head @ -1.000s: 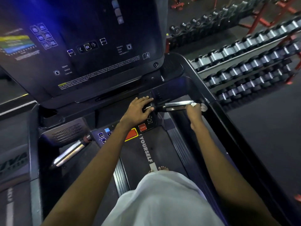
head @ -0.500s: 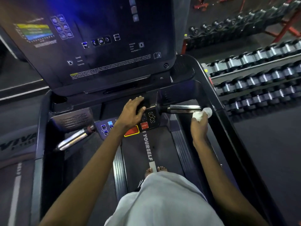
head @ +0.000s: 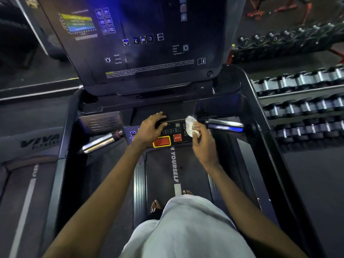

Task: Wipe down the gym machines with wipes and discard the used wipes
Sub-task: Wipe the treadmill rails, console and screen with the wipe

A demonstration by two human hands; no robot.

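I stand on a black treadmill whose control panel (head: 172,127) carries a red button and a STOP button. My left hand (head: 151,127) rests on the panel's left part with fingers spread over it. My right hand (head: 202,144) holds a crumpled white wipe (head: 191,125) at the panel's right end, just left of the right chrome handle (head: 225,124). The left chrome handle (head: 101,143) sticks out at the left. The large dark console screen (head: 141,40) rises above.
Racks of dumbbells (head: 301,105) stand along the right of the treadmill. Another treadmill (head: 28,164) lies to the left. The belt (head: 175,168) with white lettering runs under my bare feet (head: 187,192). The side rail (head: 268,146) borders the right.
My right hand has moved with the wipe leftward off the right chrome handle onto the panel's right end. My left hand stays on the panel. The view has shifted slightly.
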